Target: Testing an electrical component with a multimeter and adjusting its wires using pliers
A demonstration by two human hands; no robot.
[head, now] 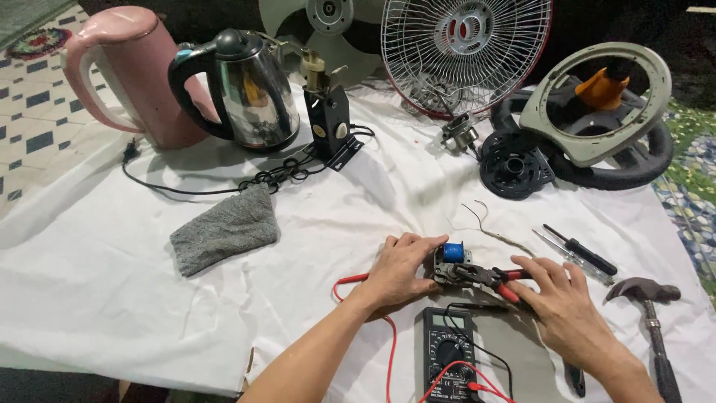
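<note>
Fingers of the left hand (pixel 399 269) clamp a small motor (pixel 450 263) with a blue coil, the right hand's (pixel 567 306) seemingly closed on red-handled pliers (pixel 492 277), over a white-sheeted counter (pixel 112 283) beside tiled floor (pixel 30 97).

Blue coil (pixel 453 251), red-handled pliers (pixel 498 280), grey cloth (pixel 224 228), seemingly speckled; pink kettle (pixel 130 71).
</note>
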